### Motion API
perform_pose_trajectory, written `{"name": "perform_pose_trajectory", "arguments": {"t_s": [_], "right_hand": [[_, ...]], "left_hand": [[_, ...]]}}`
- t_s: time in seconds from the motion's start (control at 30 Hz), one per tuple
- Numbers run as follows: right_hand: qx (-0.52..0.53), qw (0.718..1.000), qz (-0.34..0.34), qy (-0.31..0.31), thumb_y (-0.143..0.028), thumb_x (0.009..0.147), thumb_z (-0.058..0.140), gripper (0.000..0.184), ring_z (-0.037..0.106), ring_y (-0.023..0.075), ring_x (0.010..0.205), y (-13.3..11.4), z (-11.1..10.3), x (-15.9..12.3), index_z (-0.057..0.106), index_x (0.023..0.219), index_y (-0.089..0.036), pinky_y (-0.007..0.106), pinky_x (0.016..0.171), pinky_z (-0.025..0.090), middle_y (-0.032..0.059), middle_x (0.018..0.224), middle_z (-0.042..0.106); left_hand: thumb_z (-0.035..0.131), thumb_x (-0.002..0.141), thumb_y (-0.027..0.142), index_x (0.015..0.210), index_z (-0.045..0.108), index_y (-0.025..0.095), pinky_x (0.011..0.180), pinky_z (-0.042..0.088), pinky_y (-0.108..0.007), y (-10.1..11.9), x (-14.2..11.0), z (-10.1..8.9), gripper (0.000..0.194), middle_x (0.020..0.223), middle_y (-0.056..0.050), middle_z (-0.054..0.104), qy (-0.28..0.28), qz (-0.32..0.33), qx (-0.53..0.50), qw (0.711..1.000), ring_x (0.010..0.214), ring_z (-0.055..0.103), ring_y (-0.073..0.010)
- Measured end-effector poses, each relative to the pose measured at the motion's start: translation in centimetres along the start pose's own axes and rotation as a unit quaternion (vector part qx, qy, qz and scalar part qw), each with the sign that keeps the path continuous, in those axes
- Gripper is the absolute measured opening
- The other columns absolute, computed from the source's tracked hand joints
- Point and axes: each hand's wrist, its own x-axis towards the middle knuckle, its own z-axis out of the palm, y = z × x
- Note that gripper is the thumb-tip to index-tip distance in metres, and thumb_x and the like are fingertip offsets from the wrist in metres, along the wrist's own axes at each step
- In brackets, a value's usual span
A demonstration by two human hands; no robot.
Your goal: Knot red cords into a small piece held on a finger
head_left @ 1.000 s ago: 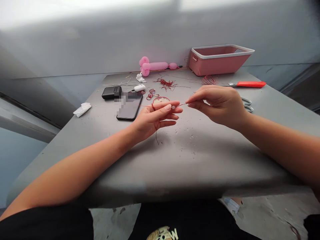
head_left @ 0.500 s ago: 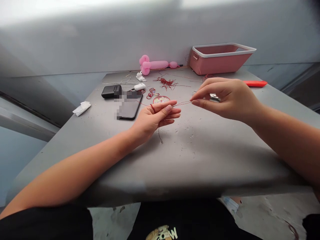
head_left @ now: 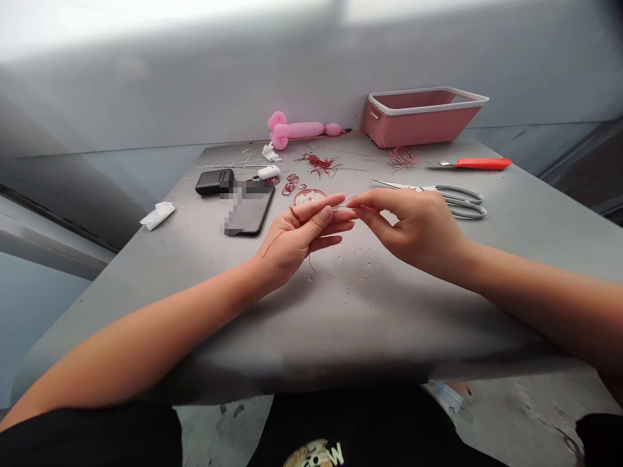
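Thin red thread [head_left: 273, 240] is pinched between the thumb and fingers of my left hand [head_left: 304, 237], over the middle of the table. One end of it trails back across that hand towards the wrist, and a dark strand hangs below the palm. Red thread also circles the left index finger. My right hand [head_left: 413, 224] closes thumb and forefinger on the thread right at the left fingertips; the exact pinch point is too small to make out. Just behind the left fingers lies a small round red-rimmed dish [head_left: 310, 195], partly hidden. Grey-handled scissors [head_left: 460, 192] lie behind the right hand.
Behind the hands lie red rings [head_left: 291, 187], cut red thread pieces [head_left: 318, 162], a thread tangle [head_left: 403, 157] and a red-handled knife [head_left: 484, 164]. A pink bin [head_left: 418, 126] and balloon [head_left: 304, 129] stand at the back. A phone [head_left: 253, 211], black box [head_left: 214, 181] and tissue [head_left: 158, 215] are left.
My right hand has moved left and slightly down to the left fingertips, uncovering the scissors. The thread's trailing end has dropped over the left hand.
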Motion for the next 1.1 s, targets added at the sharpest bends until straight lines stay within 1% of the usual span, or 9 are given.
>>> {"name": "perform_pose_trajectory", "arguments": {"t_s": [0.13,0.23,0.33,0.53,0.63,0.77,0.87,0.97,1.1], "right_hand": [[0.055,0.997,-0.018,0.041,-0.016,0.09,0.055,0.016,0.067,0.0127,0.064,-0.2,-0.2,0.2,0.069,0.093,-0.022,0.024,0.055,0.048,-0.0017,0.08,0.075],[0.035,0.993,-0.077,0.081,-0.014,0.09,0.055,0.015,0.069,0.0141,0.067,-0.2,-0.2,0.1,0.069,0.091,-0.02,0.025,0.06,0.051,0.0001,0.081,0.076],[0.033,0.985,-0.129,0.112,-0.013,0.09,0.055,0.017,0.07,0.0152,0.069,-0.5,-0.4,-0.1,0.068,0.092,-0.023,0.028,0.064,0.053,-0.0001,0.082,0.076],[0.06,0.986,-0.121,0.097,-0.017,0.091,0.054,0.02,0.069,0.0202,0.07,-1.0,-0.7,-0.3,0.067,0.096,-0.031,0.038,0.067,0.052,0.0006,0.079,0.074],[0.051,0.983,-0.134,0.115,-0.013,0.092,0.052,0.026,0.07,0.0201,0.075,-0.7,-0.1,-0.5,0.065,0.103,-0.033,0.04,0.073,0.05,0.0004,0.086,0.075],[0.025,0.985,-0.13,0.113,-0.014,0.094,0.049,0.031,0.071,0.0201,0.089,-0.3,0.6,-0.8,0.062,0.114,-0.034,0.039,0.078,0.05,0.0012,0.102,0.075],[-0.019,0.982,-0.154,0.105,-0.018,0.094,0.052,0.036,0.07,0.0226,0.094,-0.1,0.8,-1.0,0.056,0.127,-0.03,0.04,0.079,0.049,0.0061,0.112,0.073],[-0.056,0.983,-0.159,0.079,-0.031,0.094,0.054,0.045,0.068,0.0281,0.1,-0.3,1.3,-1.2,0.049,0.137,-0.022,0.044,0.082,0.049,0.0138,0.124,0.067],[-0.008,0.989,-0.14,0.043,-0.047,0.091,0.055,0.068,0.058,0.0344,0.118,-0.8,2.5,-1.5,0.035,0.146,-0.012,0.051,0.095,0.047,0.0232,0.135,0.056]], "left_hand": [[0.066,0.087,0.033,0.117,0.058,0.028,0.091,0.052,-0.034,-0.1,-0.1,0.2,0.032,0.1,0.0,0.077,0.02,0.02,-0.022,0.999,0.098,0.071,-0.0165],[0.067,0.086,0.036,0.099,0.057,0.023,0.091,0.051,-0.034,-0.1,-0.2,0.5,0.021,0.096,0.0,0.076,0.021,0.014,-0.042,0.999,0.094,0.071,-0.0156],[0.069,0.084,0.038,0.085,0.061,0.021,0.092,0.05,-0.032,0.0,-0.2,0.7,0.019,0.098,0.001,0.074,0.011,0.018,-0.055,0.998,0.099,0.068,-0.0143],[0.078,0.074,0.034,0.075,0.067,0.024,0.083,0.051,-0.024,0.0,-0.3,0.8,0.015,0.089,0.007,0.066,0.031,0.009,-0.103,0.994,0.083,0.062,-0.0074],[0.078,0.075,0.032,0.073,0.065,0.023,0.083,0.05,-0.024,0.1,-0.5,1.1,0.016,0.087,0.007,0.065,0.033,-0.006,-0.127,0.991,0.08,0.061,-0.0065],[0.079,0.074,0.029,0.072,0.061,0.021,0.086,0.05,-0.026,0.5,-0.5,1.2,0.02,0.091,0.006,0.067,0.017,-0.04,-0.151,0.988,0.087,0.064,-0.0094],[0.078,0.075,0.028,0.075,0.061,0.022,0.086,0.05,-0.026,0.5,-0.5,1.1,0.017,0.09,0.005,0.068,0.027,-0.028,-0.148,0.988,0.089,0.064,-0.0098],[0.076,0.077,0.026,0.08,0.063,0.023,0.085,0.05,-0.025,0.1,-0.6,1.2,0.014,0.09,0.006,0.066,0.062,0.014,-0.14,0.988,0.087,0.062,-0.0077],[0.077,0.076,0.024,0.08,0.063,0.023,0.087,0.05,-0.026,-0.6,-1.0,2.0,0.015,0.092,0.007,0.066,0.099,0.033,-0.148,0.984,0.09,0.062,-0.0079]]}}
